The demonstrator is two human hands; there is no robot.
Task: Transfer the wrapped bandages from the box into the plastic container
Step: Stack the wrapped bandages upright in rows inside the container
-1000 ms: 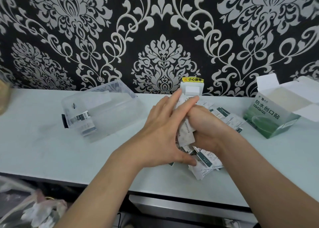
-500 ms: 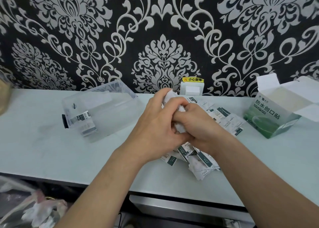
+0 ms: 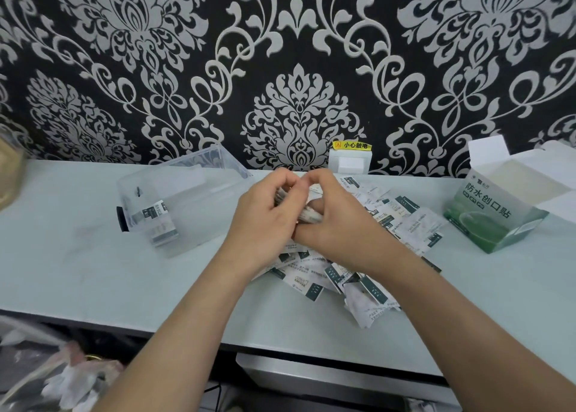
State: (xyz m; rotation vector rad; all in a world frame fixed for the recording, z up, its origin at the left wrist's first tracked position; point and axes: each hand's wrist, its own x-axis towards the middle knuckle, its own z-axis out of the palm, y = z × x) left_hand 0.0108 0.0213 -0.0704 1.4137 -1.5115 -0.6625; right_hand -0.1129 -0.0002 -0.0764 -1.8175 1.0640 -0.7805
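Several wrapped bandages [image 3: 314, 282] lie in a loose pile on the pale table [image 3: 78, 271], spreading right toward the open green box [image 3: 489, 215]. Above the pile, my left hand [image 3: 265, 218] and my right hand [image 3: 336, 221] meet, fingers curled round a small stack of bandages [image 3: 307, 217] held between them. The clear plastic container [image 3: 187, 206] stands to the left of my hands, with a few bandages [image 3: 156, 215] inside at its left end.
A white wall socket cover [image 3: 349, 162] with a yellow warning label sits at the table's back edge against the patterned wall. A tan object [image 3: 9, 175] is at the far left. Plastic bags [image 3: 62, 377] lie below the table's front edge.
My left hand went from fingers stretched over the bandages to curled round them. Both hands lifted slightly and gathered the stack tighter between them.
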